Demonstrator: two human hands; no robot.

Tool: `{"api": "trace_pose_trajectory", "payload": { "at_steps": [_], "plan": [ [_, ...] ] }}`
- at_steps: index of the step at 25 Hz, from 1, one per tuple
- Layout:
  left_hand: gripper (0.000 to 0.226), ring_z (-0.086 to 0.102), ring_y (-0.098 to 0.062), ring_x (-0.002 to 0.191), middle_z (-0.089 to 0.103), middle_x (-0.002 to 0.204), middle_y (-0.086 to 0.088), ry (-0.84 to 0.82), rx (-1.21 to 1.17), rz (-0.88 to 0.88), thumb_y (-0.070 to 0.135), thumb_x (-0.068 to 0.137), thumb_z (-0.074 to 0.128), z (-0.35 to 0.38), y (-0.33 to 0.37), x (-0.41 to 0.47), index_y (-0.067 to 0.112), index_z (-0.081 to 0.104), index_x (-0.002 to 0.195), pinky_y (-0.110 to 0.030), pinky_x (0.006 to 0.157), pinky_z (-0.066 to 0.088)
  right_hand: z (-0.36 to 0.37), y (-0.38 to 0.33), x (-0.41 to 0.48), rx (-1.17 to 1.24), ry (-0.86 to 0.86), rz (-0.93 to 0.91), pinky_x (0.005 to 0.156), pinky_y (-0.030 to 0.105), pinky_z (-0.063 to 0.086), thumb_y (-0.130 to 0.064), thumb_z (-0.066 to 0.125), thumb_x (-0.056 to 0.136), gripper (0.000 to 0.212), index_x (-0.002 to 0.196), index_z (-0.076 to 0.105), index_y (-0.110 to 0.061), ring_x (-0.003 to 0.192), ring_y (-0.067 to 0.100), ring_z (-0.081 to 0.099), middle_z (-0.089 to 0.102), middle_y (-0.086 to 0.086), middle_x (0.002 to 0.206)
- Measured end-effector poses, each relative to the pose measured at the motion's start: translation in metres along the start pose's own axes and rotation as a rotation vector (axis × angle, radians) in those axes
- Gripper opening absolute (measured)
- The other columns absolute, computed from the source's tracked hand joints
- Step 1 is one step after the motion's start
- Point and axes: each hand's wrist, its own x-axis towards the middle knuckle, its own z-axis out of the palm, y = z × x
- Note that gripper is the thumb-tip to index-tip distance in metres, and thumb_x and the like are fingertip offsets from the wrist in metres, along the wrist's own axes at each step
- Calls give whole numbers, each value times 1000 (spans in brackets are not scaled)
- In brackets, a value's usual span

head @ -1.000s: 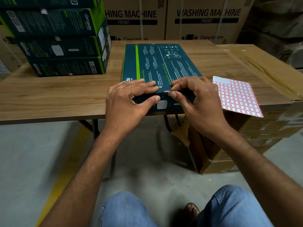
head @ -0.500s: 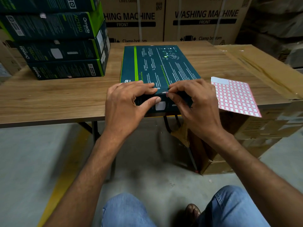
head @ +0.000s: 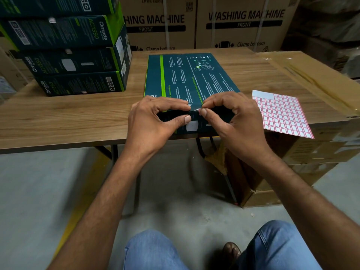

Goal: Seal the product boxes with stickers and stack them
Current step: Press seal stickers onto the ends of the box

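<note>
Hands meet at the near edge of a flat dark teal cardboard product box (head: 187, 78) lying on a wooden table (head: 58, 117), its long axis running away from the person. Left hand (head: 153, 121) clamps that edge, fingers on top, thumb on the front face. Right hand (head: 231, 121) pinches a small red-bordered sticker (head: 199, 110) at the top corner of the edge (seemingly about to fold it over the seam). Red-and-white sticker sheet (head: 282, 115) lies just right; stack of matching teal boxes (head: 74, 55) stands far left, nearer the left hand
</note>
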Motion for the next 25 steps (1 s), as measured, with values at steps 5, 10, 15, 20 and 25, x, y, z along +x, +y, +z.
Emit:
{"api": "trace_pose_trajectory", "payload": {
  "at_steps": [5,10,15,20,25],
  "plan": [
    [20,69,1,108,77,103,24,-9,14,-26,39,79,91,-2,1,2,35,83,97,-39,100,54,0,-3,0,-20,-22,28,96,50,47,-35,71,97,5,100,71,-30,106,4,61,69,-19,107],
    [20,68,-3,108,76,103,27,-9,42,6,46,79,89,-1,0,2,39,82,96,-49,98,53,-2,-6,0,-47,-54,46,99,46,43,-35,69,98,5,100,69,-32,108,4,58,65,-21,108],
    [26,74,-5,104,79,104,16,-63,-70,-17,33,75,94,-6,-3,8,27,84,99,-42,96,59,-1,-7,4,-4,-39,115,93,51,50,-43,72,92,12,94,74,-31,106,9,62,68,-18,105],
    [30,74,1,99,79,102,12,-190,-106,-33,20,72,96,-15,0,19,15,83,100,-25,93,60,-4,-6,11,78,-72,221,90,49,56,-46,76,87,15,90,76,-31,104,9,66,70,-15,103],
    [32,72,-11,108,79,106,14,-177,-69,0,31,74,95,-14,-6,16,23,83,103,-44,97,59,-7,-8,12,79,-96,252,90,44,58,-41,79,89,12,92,77,-30,106,8,65,70,-13,106]
  ]
}}
